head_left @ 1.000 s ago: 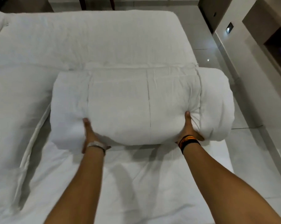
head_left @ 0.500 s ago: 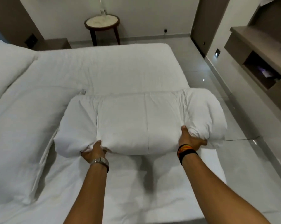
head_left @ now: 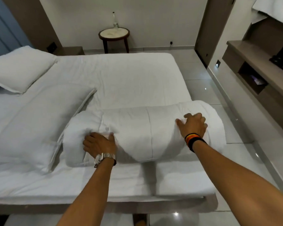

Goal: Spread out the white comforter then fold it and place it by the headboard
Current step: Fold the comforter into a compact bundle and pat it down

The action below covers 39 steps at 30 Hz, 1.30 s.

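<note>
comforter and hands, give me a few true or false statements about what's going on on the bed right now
1. The comforter is spread flat across the whole bed. False: it is folded into a thick bundle near the foot of the bed.
2. Both hands are on the bundle. True: the left hand rests on its left part, the right hand on its right part.
3. The left wrist wears a metal watch. True.
4. The folded comforter lies against the headboard. False: it lies at the opposite end from the pillows, which are at the left.
5. A round side table stands by the far wall. True.
</note>
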Tool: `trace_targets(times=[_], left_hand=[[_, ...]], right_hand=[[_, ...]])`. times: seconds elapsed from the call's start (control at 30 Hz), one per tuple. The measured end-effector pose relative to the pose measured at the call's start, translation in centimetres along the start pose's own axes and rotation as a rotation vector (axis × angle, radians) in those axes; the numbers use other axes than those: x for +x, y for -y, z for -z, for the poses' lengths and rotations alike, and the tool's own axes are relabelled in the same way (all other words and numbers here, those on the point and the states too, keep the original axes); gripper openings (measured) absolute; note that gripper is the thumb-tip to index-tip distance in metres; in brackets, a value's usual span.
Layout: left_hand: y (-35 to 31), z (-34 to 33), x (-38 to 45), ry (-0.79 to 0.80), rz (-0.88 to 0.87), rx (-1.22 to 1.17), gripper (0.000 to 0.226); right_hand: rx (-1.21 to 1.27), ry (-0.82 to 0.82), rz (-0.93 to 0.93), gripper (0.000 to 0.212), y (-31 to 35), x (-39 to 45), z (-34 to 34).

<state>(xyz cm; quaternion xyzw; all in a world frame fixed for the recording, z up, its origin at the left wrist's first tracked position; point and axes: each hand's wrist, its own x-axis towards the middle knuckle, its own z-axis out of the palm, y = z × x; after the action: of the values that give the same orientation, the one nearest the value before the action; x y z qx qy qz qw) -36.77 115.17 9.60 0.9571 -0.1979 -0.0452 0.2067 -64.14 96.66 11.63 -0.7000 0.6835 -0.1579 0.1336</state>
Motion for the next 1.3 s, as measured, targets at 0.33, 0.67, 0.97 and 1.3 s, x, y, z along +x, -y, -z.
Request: trace_targets(times=[0.33, 0.67, 0.97, 1.3], left_hand=[[2.3, -15.1, 9.1, 0.236, -0.398, 0.330, 0.087], [-2.3, -26.4, 21.2, 0.173, -0.506, 0.327, 0.087], [-2.3, -21.4, 17.3, 0.260, -0.424, 0.321, 0.088], [1.6, -14.7, -4.1, 0.152, -0.145, 0.215, 0.091]], right_hand=[[-0.480, 0.320, 0.436, 0.095, -2.2, 7.1, -16.9], [-0.504, 0.407, 0.312, 0.095, 0.9, 17.2, -24.7], [-0.340, 0.506, 0.592, 0.111, -1.7, 2.6, -17.6], [-0.354, 0.462, 0.747, 0.109, -2.5, 5.5, -18.0]])
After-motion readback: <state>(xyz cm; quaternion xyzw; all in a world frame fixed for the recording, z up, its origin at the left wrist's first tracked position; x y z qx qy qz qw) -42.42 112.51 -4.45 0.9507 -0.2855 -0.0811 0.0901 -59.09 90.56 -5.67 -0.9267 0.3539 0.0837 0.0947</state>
